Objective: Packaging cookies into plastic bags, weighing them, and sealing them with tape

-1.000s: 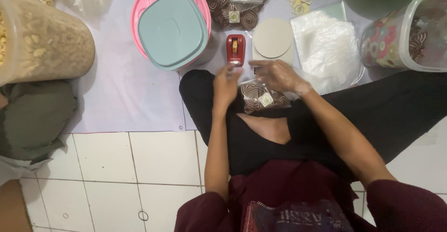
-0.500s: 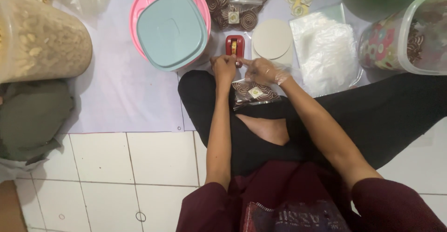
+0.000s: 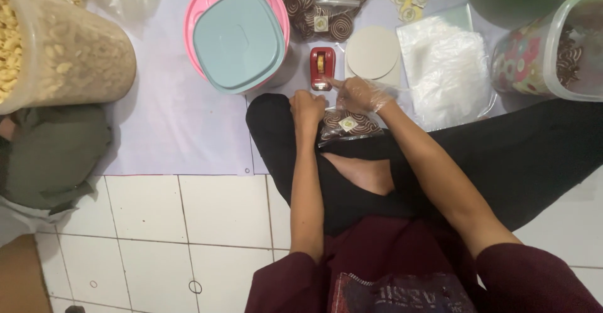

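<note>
Pinching the cookie bag (image 3: 347, 126), left hand (image 3: 307, 107) grips closed; gloved right hand (image 3: 358, 94) fingers the red tape dispenser (image 3: 322, 68).

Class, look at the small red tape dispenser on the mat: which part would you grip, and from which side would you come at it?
Grip the red tape dispenser across its two long flat sides, coming from above. It stands upright and narrow on the mat, so those sides probably suit a pinch. The near end is taken: the right hand has a finger there, beside the left hand.
</note>
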